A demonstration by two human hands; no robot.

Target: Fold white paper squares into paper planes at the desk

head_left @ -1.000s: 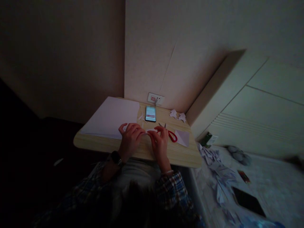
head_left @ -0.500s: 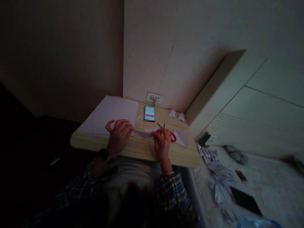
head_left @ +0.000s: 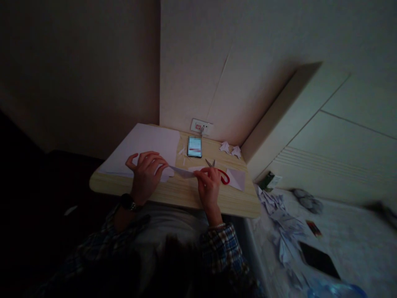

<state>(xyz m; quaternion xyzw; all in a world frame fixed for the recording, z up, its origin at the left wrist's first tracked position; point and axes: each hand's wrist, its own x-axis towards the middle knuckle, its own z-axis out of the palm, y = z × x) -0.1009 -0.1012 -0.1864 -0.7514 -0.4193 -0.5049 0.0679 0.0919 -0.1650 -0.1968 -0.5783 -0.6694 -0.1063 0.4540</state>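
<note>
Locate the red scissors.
Head view: the scissors lie on the table's right part, just beyond the right hand pinching a paper piece, beside a folded white sheet.

Very dim, grainy. Brightest on wall (head_left: pixel 248 49) at right & table (head_left: pixel 173 194); left side & bottom near black. Phone screen (head_left: pixel 194 146) glows. Edges bent, lower-right corner blurred.

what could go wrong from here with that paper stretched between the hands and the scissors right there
1. The paper strip is stretched between the left hand and right hand. A harder pull in either grip could tear it or crease it off-line, and the dim light makes that likelier.
2. The red-handled scissors lie just beyond the right hand's fingers. A careless reach might nick a finger or knock them off the table.
</note>
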